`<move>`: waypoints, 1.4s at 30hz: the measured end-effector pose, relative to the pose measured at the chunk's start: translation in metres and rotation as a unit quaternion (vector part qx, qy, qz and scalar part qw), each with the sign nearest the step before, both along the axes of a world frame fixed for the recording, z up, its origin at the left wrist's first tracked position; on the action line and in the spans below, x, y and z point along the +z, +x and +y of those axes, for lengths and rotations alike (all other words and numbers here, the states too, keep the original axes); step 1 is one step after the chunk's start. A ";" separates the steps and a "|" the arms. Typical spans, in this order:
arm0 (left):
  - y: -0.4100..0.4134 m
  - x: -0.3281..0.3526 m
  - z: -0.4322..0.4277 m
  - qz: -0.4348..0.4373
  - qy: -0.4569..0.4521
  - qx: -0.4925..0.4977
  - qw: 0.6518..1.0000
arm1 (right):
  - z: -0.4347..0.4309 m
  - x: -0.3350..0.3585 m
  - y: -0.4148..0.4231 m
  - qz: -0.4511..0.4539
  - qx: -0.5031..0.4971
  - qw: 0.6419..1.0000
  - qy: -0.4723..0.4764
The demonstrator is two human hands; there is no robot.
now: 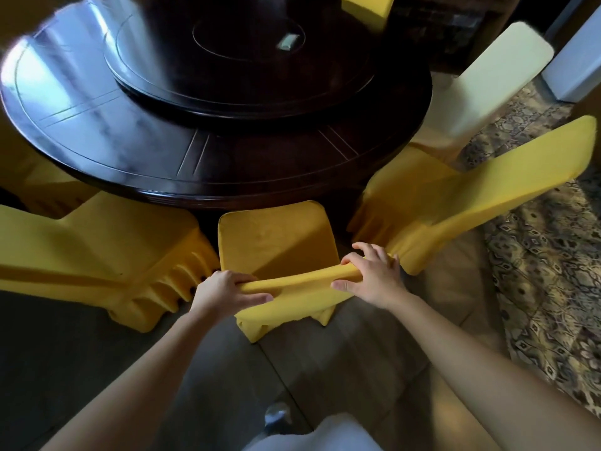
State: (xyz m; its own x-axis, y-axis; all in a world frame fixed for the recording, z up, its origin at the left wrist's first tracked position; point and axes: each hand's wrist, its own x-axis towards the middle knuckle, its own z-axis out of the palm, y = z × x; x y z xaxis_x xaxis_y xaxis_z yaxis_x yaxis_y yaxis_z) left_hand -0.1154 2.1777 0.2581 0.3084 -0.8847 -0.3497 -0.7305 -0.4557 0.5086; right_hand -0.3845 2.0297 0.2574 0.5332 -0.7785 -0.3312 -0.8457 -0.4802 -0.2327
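Observation:
A chair in a yellow fabric cover (276,242) stands right in front of me, its seat pushed toward a dark round table (227,164). My left hand (221,289) grips the left end of the chair's backrest top, fingers curled over the edge and thumb along the near side. My right hand (370,275) grips the right end of the same backrest top, fingers over the far side and thumb on the near side. The yellow cover bunches between my two hands.
A dark lazy Susan (247,60) sits on the table. Yellow-covered chairs stand to the left (97,252) and right (455,203); a cream-covered chair (487,83) stands further right. A patterned carpet (553,271) lies on the right, grey floor (81,353) beneath me.

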 end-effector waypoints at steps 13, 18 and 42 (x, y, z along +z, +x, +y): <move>-0.001 0.003 0.000 0.015 0.019 -0.018 1.000 | 0.011 0.002 -0.002 -0.038 -0.051 0.998 0.028; 0.004 -0.001 0.003 0.019 0.029 -0.045 0.998 | 0.033 -0.002 -0.001 -0.079 -0.078 0.993 -0.027; -0.276 0.051 -0.226 -0.095 -0.112 -0.291 0.945 | -0.092 0.044 -0.232 -0.119 -0.182 0.972 -0.095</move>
